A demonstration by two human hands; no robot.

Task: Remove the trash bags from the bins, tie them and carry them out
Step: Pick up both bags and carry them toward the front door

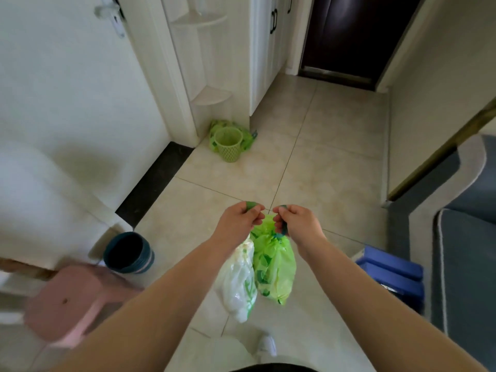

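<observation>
A full green trash bag (pixel 273 267) hangs in front of me over the tiled floor. My left hand (pixel 240 221) and my right hand (pixel 298 224) each pinch a dark green drawstring end at its top, close together. A white trash bag (pixel 237 283) hangs beside it on the left, under my left hand. A green basket bin (pixel 228 147) stands further off by the white cupboard, with another green bag (pixel 248 139) lying behind it. A dark blue bin (pixel 128 253) stands at the left, looking empty.
A pink plastic stool (pixel 72 302) is at the lower left. A blue box (pixel 394 275) and a grey sofa (pixel 467 264) stand at the right. A dark door (pixel 354 36) closes the hallway's far end. A white door (pixel 67 89) fills the left.
</observation>
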